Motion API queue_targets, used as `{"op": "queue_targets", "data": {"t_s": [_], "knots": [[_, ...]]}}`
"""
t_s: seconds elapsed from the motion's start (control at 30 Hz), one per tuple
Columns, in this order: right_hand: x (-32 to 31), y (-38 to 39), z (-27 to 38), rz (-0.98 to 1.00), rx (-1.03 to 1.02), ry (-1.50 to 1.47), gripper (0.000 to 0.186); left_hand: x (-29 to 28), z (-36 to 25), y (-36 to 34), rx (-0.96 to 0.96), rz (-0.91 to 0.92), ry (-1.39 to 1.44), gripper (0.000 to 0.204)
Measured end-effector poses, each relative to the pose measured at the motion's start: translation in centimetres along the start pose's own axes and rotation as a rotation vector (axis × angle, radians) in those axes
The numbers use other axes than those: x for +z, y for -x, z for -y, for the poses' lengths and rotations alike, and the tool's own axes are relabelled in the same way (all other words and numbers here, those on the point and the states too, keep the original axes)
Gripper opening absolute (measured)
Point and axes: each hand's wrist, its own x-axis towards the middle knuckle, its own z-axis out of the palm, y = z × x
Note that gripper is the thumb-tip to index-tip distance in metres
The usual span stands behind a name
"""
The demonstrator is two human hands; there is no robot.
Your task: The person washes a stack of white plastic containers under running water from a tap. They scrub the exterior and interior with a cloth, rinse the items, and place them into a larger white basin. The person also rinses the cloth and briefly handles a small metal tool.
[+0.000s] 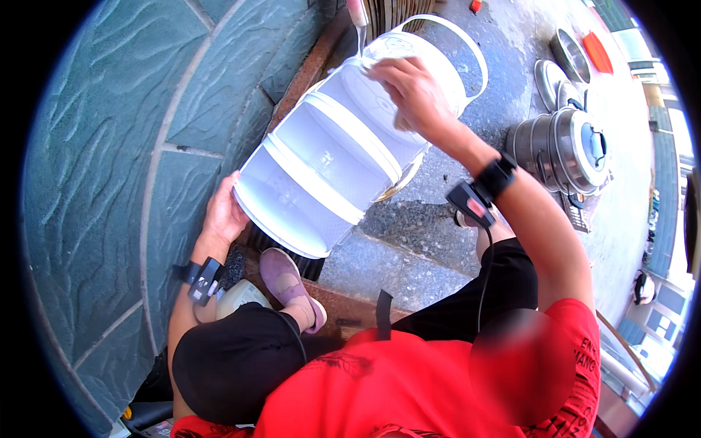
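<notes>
A stack of white plastic containers [318, 191] lies tilted on its side across the middle, with a looped handle at the far end. My left hand [225, 208] is closed on the stack's near rim at lower left. My right hand [412, 95] has curled fingers at the far end, against the plastic; whatever sits beneath its fingers is too hidden to name. Just beyond those fingertips, a pinkish hose or spout [356, 13] lets what looks like a clear stream down onto the containers.
Textured slate-like wall [95, 182] fills the left. At right on the concrete are stacked steel pots [540, 146], steel lids [548, 82], a bowl [569, 55] and an orange tray [599, 51]. A dark drain grate shows beside my left foot [288, 288], below the containers.
</notes>
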Motion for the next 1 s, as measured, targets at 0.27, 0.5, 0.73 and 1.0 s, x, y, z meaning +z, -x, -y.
{"op": "queue_targets", "data": {"t_s": [0.27, 0.5, 0.73, 1.0], "knots": [[-4.8, 6.6, -0.2, 0.074, 0.268, -0.241, 0.021, 0.0, 0.1, 0.4, -0.038, 0.010, -0.059, 0.028], [-4.7, -2.8, -5.7, -0.089, 0.526, -0.138, 0.022, 1.0, 0.6, 1.4, -0.043, 0.026, -0.076, 0.030], [-3.1, 4.0, -7.9, -0.200, 0.581, -0.006, 0.023, -0.8, 0.5, 0.2, -0.059, 0.066, 0.014, 0.029], [-5.0, 1.5, -15.2, -0.488, 0.794, -0.132, 0.026, -1.3, 0.4, 0.7, -0.062, 0.029, -0.040, 0.032]]}}
